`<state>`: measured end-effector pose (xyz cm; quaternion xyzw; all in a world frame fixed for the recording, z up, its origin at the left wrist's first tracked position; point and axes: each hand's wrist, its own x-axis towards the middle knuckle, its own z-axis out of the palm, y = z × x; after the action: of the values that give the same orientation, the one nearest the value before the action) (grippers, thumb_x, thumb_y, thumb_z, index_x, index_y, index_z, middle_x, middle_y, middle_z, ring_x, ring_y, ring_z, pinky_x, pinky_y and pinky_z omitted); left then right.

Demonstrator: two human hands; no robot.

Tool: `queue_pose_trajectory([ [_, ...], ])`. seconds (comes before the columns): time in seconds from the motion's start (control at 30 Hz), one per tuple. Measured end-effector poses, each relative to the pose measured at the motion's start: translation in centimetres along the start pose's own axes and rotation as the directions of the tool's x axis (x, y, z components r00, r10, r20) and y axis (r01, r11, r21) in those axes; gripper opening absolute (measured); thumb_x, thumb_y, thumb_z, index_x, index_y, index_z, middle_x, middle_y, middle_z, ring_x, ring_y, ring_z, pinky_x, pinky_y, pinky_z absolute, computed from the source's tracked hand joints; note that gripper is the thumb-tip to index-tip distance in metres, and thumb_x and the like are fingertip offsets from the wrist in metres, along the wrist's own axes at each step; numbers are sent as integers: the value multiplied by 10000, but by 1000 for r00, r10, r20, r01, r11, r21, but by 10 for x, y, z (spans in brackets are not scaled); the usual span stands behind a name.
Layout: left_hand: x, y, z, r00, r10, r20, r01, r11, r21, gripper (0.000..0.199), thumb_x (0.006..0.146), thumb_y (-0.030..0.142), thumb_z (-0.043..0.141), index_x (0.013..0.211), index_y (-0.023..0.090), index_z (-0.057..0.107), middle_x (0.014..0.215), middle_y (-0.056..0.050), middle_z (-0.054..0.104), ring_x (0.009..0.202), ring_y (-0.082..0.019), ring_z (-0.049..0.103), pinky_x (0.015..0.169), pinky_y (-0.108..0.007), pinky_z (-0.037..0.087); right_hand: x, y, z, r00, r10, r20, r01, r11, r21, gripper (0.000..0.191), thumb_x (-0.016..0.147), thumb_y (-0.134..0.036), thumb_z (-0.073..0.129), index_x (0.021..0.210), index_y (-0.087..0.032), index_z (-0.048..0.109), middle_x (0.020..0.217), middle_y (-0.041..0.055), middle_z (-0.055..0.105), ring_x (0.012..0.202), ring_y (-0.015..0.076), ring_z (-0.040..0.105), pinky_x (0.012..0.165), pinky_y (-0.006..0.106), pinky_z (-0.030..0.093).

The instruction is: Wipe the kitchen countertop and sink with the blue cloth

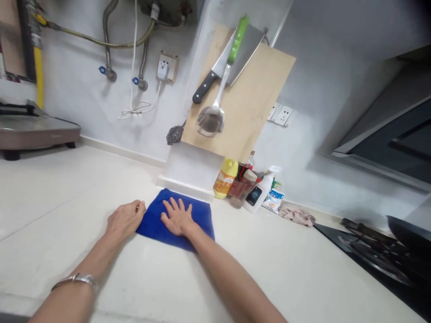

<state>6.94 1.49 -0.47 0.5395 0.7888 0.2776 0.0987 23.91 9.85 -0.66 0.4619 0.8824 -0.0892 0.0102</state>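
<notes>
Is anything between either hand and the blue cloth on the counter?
Nothing visible. The right hand lies flat on top of the blue cloth, and the left hand pinches its left edge. The yellow bottle and the other bottles stand behind the cloth, apart from it.

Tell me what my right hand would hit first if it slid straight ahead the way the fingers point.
Probably the white ledge at the wall. The right hand lies flat on the blue cloth, fingers toward it; depth is hard to judge.
</notes>
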Motion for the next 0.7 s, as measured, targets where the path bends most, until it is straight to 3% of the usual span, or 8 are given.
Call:
queue_pose_trajectory([
  [0.17,-4,0,-1,995,91,48,-94,994,48,456,882,605,339,1006,293,648,1013,-54,725,975,-287,650,834,-390,442,13,4,-4,1000,19,-22,-19,1000,16,682,976,-603,168,1576,-281,117,1664,23,11,1512,342,-59,1143,714,-8],
  [0.3,-2,-3,-3,998,67,11,-67,998,13,494,900,588,297,1069,264,629,1030,-69,732,988,-285,649,834,-380,442,0,12,-1,999,-26,-43,27,999,22,678,984,-587,172,1577,-260,134,1663,51,46,1512,353,-27,1157,688,-12],
  [0.5,1,-6,-5,999,47,2,-47,994,94,496,905,488,241,937,258,679,963,-100,726,937,-308,647,739,-372,440,-61,49,3,991,-125,-51,125,992,3,653,991,-593,204,1571,-297,157,1661,29,66,1519,307,-25,1187,637,4],
  [0.7,-3,-2,-12,999,43,19,-44,998,33,419,871,449,330,954,277,703,966,-86,726,937,-310,641,756,-373,449,-131,102,0,990,-122,-70,124,992,28,622,999,-574,236,1562,-312,204,1656,28,114,1520,307,29,1194,622,11],
])
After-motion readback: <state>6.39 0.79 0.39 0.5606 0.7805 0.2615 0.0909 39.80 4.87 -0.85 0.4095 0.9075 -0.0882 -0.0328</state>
